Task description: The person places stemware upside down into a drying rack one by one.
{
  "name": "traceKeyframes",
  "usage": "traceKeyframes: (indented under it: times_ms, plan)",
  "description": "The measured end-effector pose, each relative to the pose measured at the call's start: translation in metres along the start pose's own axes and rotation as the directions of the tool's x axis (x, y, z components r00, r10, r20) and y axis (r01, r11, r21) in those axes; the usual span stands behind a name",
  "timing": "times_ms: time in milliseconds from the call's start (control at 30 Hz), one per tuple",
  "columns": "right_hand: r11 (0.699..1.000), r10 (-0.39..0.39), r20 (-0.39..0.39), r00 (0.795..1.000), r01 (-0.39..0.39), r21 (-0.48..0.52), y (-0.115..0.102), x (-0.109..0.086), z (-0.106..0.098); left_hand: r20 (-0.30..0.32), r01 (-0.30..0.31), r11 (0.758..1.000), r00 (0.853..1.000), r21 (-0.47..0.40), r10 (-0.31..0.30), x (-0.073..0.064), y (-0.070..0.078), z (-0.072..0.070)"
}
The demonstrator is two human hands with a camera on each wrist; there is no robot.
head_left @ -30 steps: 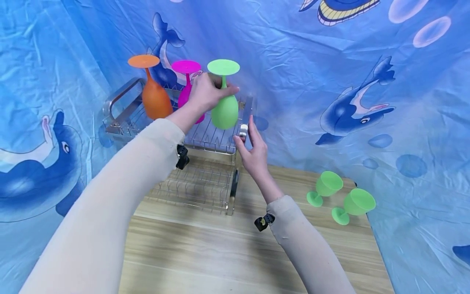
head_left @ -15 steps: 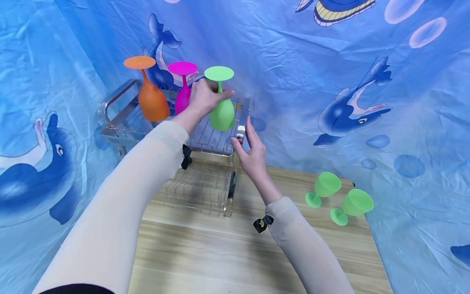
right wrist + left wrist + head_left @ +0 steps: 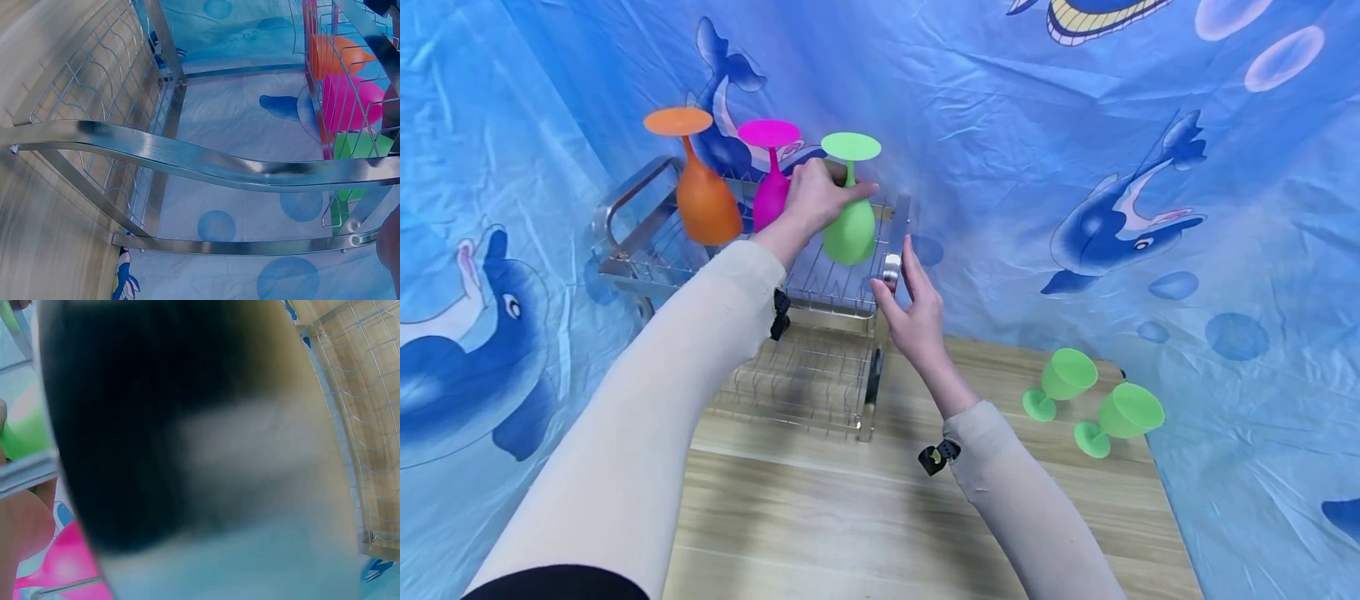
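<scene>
In the head view, my left hand [image 3: 820, 196] pinches the stem of a light green goblet [image 3: 850, 235], which is upside down on the upper tier of a metal dish rack [image 3: 835, 318]. Left of it stand a magenta goblet [image 3: 769, 202], partly behind the hand, and an orange goblet [image 3: 706, 204], both inverted too. My right hand [image 3: 921, 323] holds the rack's right side frame between thumb and fingers. The right wrist view shows the bowls of the green goblet [image 3: 359, 147], magenta goblet [image 3: 350, 103] and orange goblet [image 3: 334, 56] through the wires.
Two more green goblets, a rear one [image 3: 1069, 375] and a front one [image 3: 1129, 412], stand upright at the right of the wooden table [image 3: 820, 508]. The rack's lower wire tier [image 3: 805, 379] lies beneath. A blue dolphin-print curtain [image 3: 985, 167] hangs behind.
The green goblet has come slightly lower beside the magenta one, with my left hand still on its stem. My right hand stays on the rack. The head view has shifted slightly.
</scene>
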State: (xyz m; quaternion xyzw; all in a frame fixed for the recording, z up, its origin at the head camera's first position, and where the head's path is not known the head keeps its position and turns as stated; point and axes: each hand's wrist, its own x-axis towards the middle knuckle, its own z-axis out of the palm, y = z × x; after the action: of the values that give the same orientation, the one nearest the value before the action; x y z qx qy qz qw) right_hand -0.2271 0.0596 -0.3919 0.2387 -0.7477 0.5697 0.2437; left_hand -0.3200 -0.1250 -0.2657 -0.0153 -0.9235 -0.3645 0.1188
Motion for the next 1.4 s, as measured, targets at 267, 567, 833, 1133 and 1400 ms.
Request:
traceKeyframes:
  times_ms: [267, 567, 833, 1133, 1400]
  plan:
    - [1.000, 0.001, 0.005, 1.000, -0.001, -0.024, -0.003, 0.000, 0.001, 0.070, 0.005, 0.999, 0.998, -0.032, -0.003, -0.002, -0.005, -0.009]
    - [0.999, -0.003, 0.009, 1.000, 0.004, -0.051, -0.004, 0.001, -0.002, 0.144, -0.016, 0.992, 0.989, -0.128, 0.035, -0.019, -0.013, -0.025]
    - [0.997, 0.005, 0.006, 1.000, -0.005, -0.075, -0.003, 0.001, -0.006, 0.157, -0.083, 0.988, 0.982, -0.130, 0.104, -0.040, -0.013, -0.036]
    - [0.996, 0.006, 0.013, 1.000, -0.004, -0.090, -0.004, 0.001, -0.007, 0.182, -0.159, 0.986, 0.970, -0.043, 0.164, -0.068, -0.020, -0.052]
    - [0.993, 0.021, 0.039, 0.999, -0.016, -0.116, -0.006, 0.000, -0.007, 0.193, -0.200, 0.978, 0.964, 0.066, 0.184, -0.099, -0.034, -0.077]
